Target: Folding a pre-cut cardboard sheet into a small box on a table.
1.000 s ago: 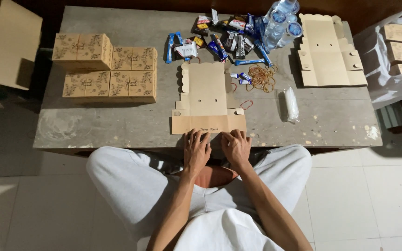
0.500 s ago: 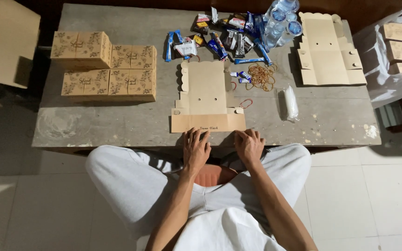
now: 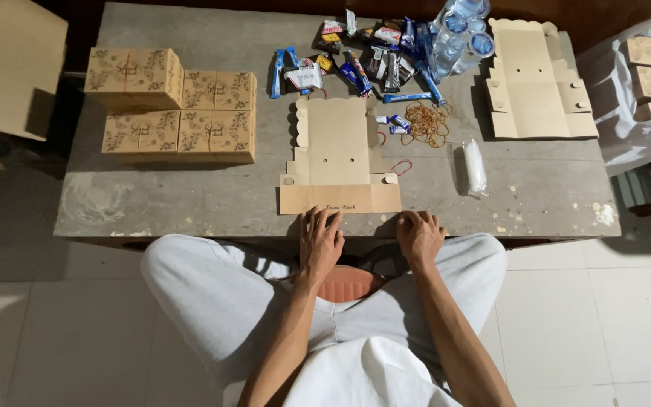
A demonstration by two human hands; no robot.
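Note:
A flat, unfolded brown cardboard box blank lies on the grey table straight in front of me. My left hand rests at the table's front edge, fingers spread, its fingertips touching the blank's near flap. My right hand lies on the table edge just right of the blank, fingers loosely curled, holding nothing. Both forearms reach forward over my white-trousered lap.
Several folded brown boxes are stacked at the left. Snack packets, water cups, rubber bands and a clear plastic sleeve lie behind. A second flat blank lies at the right, beside a white bag of boxes.
My right hand has slid to the right along the table edge, away from my left hand. The left hand has edged forward onto the blank's near flap.

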